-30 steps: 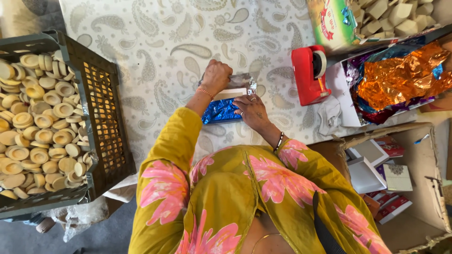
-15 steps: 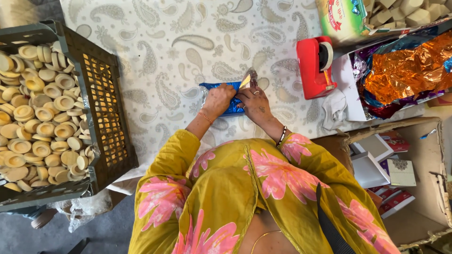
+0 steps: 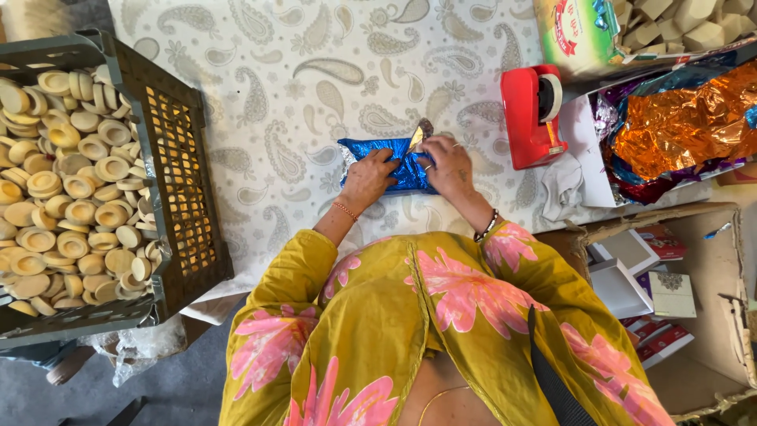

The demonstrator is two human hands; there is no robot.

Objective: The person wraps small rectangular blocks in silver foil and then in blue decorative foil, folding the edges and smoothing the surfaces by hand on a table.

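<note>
hands, left hand (image 3: 367,178) and right hand (image 3: 446,164), seemingly pressing blue foil packet (image 3: 386,158).

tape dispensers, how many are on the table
1. The red tape dispenser stands on the patterned table cloth, right of the blue foil packet and beside the box of coloured foil. Others could be hidden off-frame.

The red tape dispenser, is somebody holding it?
No, the red tape dispenser stands alone; both hands press the shiny blue foil packet.
</note>
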